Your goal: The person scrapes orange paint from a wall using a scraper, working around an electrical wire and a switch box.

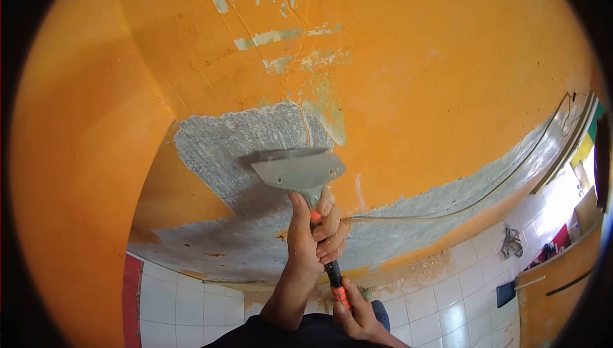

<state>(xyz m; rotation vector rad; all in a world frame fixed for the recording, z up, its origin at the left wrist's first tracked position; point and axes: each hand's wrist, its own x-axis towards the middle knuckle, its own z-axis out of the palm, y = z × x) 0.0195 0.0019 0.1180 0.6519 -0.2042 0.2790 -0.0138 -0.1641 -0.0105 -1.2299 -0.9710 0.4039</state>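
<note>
A wide metal scraper [299,172] with a black and orange handle is held up before the orange wall [434,112]. My left hand [316,230] is wrapped round the upper handle, just below the blade. Lower down, my right hand [359,313] grips the orange end of the handle. The blade is over a grey bared patch [223,140], close to its right side; whether it touches the wall is hard to tell. Above, the paint is peeled in pale strips [274,38].
A thin cable [440,218] runs along a grey bared band to the right. White floor tiles [434,300] lie below, with debris [421,268] by the wall. At the lower right is a wooden piece of furniture [555,290] with objects behind it.
</note>
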